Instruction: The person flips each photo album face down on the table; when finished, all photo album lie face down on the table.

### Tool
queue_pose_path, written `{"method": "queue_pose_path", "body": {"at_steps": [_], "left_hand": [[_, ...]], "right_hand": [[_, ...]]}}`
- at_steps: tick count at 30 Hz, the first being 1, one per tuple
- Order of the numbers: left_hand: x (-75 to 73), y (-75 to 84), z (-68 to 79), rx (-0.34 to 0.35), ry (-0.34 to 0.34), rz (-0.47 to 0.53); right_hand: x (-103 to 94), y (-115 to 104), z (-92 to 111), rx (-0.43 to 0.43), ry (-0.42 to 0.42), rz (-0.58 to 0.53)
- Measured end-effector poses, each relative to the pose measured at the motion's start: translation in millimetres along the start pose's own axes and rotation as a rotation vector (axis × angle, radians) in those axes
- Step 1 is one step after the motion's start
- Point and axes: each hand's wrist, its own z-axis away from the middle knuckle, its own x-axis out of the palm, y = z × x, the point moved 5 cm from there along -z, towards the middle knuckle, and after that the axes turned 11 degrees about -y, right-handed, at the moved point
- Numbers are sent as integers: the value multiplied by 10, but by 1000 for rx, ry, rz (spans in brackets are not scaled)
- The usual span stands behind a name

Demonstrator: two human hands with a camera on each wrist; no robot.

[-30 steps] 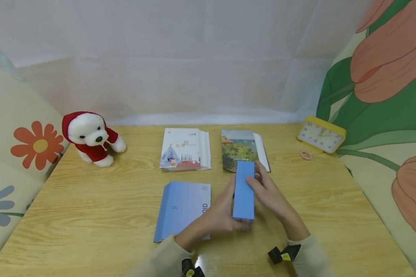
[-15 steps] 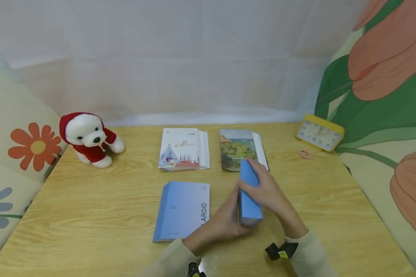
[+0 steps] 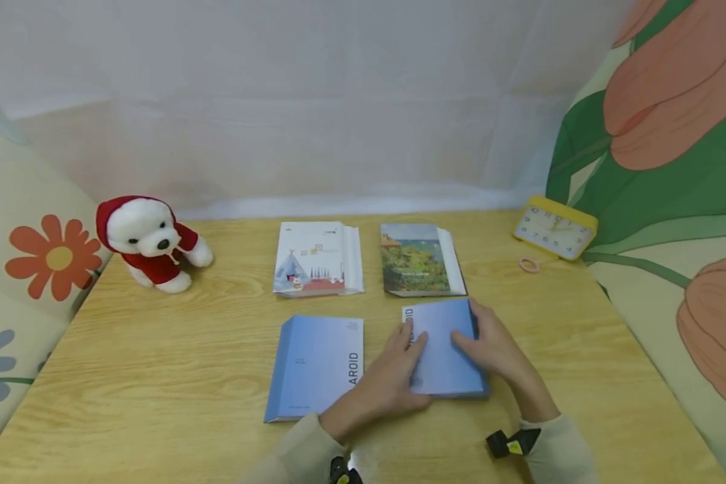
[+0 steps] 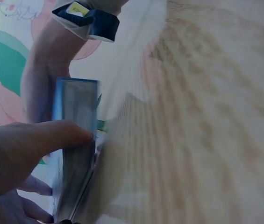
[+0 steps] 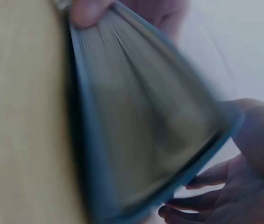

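A blue photo album (image 3: 441, 363) with dark lettering is held just above the table by both hands. My left hand (image 3: 387, 376) grips its left side, thumb and fingers around the page edges. On the right side, my right hand (image 3: 496, 343) holds the spine with its thumb on the cover. In the right wrist view the album's pages (image 5: 136, 107) fan slightly apart between the covers. To the left lies a similar blue album (image 3: 314, 370), partly behind my left forearm. Behind it rest a white album (image 3: 310, 259) with a tent picture and a landscape-covered album (image 3: 414, 262).
A plush white dog (image 3: 151, 235) in a red hood sits at the back left of the wooden table (image 3: 175, 376). At the back right stand a yellow clock (image 3: 556, 228) and a small pink ring (image 3: 529, 265). A white curtain (image 3: 302, 134) hangs behind.
Both hands have turned the held album from spine-up to cover-up, its spine swinging to the right. The right hand has shifted rightward with the spine. The other albums stay put.
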Motion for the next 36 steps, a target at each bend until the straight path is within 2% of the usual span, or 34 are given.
{"method": "queue_pose_path", "body": {"at_steps": [6, 10, 13, 16, 19, 22, 25, 27, 31, 36], "left_hand": [[21, 45, -29, 11, -10, -40], [-45, 12, 52, 16, -21, -1], [-166, -28, 171, 22, -23, 52], [-348, -60, 310, 17, -6, 66], [-547, -110, 466, -8, 29, 60], [-720, -253, 652, -40, 89, 86], [-843, -494, 848, -90, 164, 128], [-877, -665, 963, -124, 190, 169], [-863, -943, 1194, -173, 171, 252], [-771, -1112, 1458, -173, 108, 274]], "right_hand": [[39, 117, -6, 55, -12, -21], [48, 39, -22, 80, 2, 39], [58, -86, -49, 74, 42, 147], [99, -275, -97, 31, 92, 240], [197, -505, -173, -31, 82, 284], [341, -730, -265, -84, 11, 297], [482, -899, -364, -116, -53, 297], [559, -959, -424, -123, -76, 294], [751, -1019, -548, -130, -113, 297], [1108, -1091, -667, -188, -185, 301]]}}
